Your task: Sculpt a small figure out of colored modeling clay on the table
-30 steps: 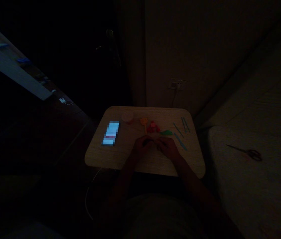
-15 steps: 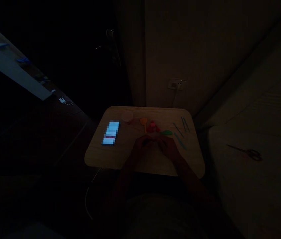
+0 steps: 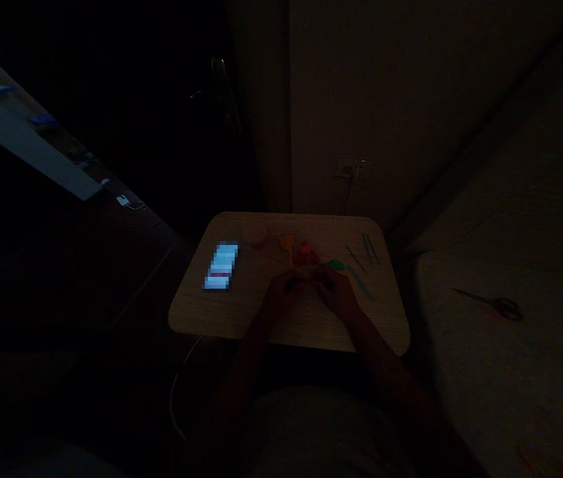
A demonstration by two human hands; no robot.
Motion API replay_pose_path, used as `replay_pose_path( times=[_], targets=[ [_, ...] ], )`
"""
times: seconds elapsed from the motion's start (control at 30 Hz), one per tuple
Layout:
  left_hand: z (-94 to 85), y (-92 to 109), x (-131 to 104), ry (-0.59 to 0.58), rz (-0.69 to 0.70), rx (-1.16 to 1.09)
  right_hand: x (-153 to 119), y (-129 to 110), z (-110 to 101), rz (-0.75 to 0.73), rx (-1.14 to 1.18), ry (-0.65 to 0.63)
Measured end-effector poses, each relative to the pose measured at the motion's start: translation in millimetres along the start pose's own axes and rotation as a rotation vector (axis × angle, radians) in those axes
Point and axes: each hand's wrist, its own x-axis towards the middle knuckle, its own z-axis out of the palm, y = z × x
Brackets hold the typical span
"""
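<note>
Left hand: [image 3: 281, 290] curled, fingertips near the right hand [image 3: 332, 289]; whether anything is pinched by either cannot be told.
Red piece: [image 3: 305, 253] laid on the table [image 3: 232, 315], just beyond both hands.
Green piece: [image 3: 335, 265] seen beside the right hand.

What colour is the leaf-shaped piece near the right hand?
Green, showing best in the head view.

Very dim; glowing phone screen [image 3: 222, 265] pixelated.

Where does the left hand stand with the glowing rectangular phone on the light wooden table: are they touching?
Apart. The head view shows a strip of bare table between the left hand and the phone.
</note>
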Motion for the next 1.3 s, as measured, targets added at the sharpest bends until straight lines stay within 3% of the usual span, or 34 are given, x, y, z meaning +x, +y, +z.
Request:
replay_pose_path(
  times=[0.27, 0.47, 1.3],
  targets=[
    [-0.5, 3.6, 0.2, -0.001, 0.002, 0.004, 1.6, -4.3, -1.3, -0.027, -0.026, -0.076],
    [0.3, -4.0, 1.7, -0.005, 0.0, -0.027, 2.3, -1.3, -0.5, -0.113, -0.067, -0.05],
    [1.2, -0.7, 0.4, 0.003, 0.0, -0.002, -0.9, -0.6, -0.7, -0.053, -0.006, 0.017]
  ],
)
